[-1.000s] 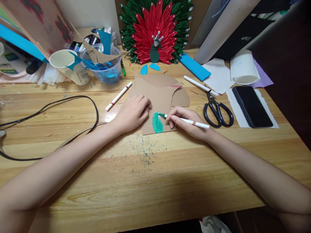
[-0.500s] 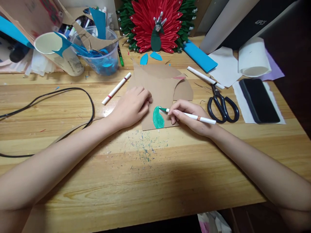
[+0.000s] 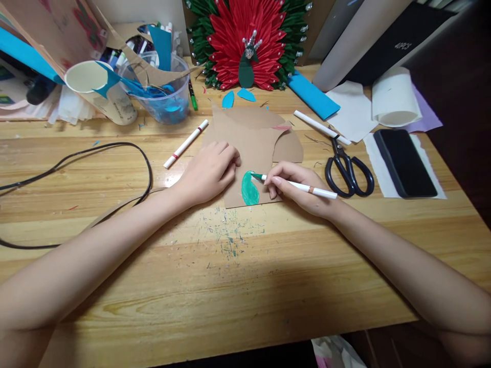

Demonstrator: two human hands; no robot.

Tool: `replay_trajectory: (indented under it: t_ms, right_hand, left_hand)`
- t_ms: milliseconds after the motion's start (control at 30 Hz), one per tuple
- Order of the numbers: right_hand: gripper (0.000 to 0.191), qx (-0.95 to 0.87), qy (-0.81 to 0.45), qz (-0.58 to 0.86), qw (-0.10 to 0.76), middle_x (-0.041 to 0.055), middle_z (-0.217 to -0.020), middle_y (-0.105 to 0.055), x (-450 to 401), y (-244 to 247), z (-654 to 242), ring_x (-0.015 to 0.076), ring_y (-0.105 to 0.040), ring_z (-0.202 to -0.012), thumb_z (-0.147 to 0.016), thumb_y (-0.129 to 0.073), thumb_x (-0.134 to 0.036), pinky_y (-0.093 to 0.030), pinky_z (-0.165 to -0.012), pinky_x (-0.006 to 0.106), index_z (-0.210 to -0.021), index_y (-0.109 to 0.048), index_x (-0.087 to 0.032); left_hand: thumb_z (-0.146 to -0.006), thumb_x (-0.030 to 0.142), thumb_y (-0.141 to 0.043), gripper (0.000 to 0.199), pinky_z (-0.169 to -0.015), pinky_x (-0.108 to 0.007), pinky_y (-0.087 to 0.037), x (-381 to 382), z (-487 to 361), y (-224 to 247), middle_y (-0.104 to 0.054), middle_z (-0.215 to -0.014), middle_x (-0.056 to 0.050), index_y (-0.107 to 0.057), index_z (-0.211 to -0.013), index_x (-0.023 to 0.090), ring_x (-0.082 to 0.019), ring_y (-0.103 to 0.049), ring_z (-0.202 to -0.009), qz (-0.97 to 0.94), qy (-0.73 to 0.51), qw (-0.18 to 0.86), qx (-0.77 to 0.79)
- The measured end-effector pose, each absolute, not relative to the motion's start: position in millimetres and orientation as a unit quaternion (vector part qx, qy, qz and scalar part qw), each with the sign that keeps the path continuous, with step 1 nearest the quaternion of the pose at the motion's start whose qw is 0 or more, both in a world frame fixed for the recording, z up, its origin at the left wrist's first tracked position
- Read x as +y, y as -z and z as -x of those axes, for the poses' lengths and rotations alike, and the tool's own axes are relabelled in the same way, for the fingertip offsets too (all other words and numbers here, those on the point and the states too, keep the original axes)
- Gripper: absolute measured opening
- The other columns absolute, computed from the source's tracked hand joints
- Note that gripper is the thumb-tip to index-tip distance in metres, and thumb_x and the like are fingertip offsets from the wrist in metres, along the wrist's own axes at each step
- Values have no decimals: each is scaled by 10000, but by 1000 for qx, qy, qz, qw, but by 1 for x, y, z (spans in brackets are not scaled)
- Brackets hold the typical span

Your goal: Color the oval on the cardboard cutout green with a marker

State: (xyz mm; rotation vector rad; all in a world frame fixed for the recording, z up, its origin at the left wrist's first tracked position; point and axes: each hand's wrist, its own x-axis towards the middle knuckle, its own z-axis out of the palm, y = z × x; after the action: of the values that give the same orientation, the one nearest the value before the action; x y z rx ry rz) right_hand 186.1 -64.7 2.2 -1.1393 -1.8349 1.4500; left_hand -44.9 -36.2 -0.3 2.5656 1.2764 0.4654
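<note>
Right hand [image 3: 295, 186] holds white marker [image 3: 322, 192] slantwise, green tip [image 3: 257, 176] leftward; left hand [image 3: 210, 171], grip hidden, rests on cardboard [image 3: 249, 140]; wooden table [image 3: 184, 306], pale wall [image 3: 153, 10] behind.

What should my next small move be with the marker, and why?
Probably one short, light stroke of the marker along the upper edge of the green shape. The right hand has the green tip right there, and the left hand rests on the cardboard, which may help steady it.

a craft desk [image 3: 192, 296] with cardboard [image 3: 256, 145], scissors [image 3: 342, 155] and peacock artwork [image 3: 246, 71]
</note>
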Motion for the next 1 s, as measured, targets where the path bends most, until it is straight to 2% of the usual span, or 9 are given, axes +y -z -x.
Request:
replay_trajectory:
  t_ms: [1000]
  right_hand:
    - [167, -686, -532, 420, 263, -1, -713, -604, -64, -1, -187, 128, -567, -671, -936, -494, -346, -433, -625, 259, -881, -580, -213]
  left_hand:
    - [-881, 172, -389, 151, -771, -319, -394, -36, 45, 2, -589, -930, -62, -534, -925, 176, -178, -508, -872, -879, -167, 108, 433]
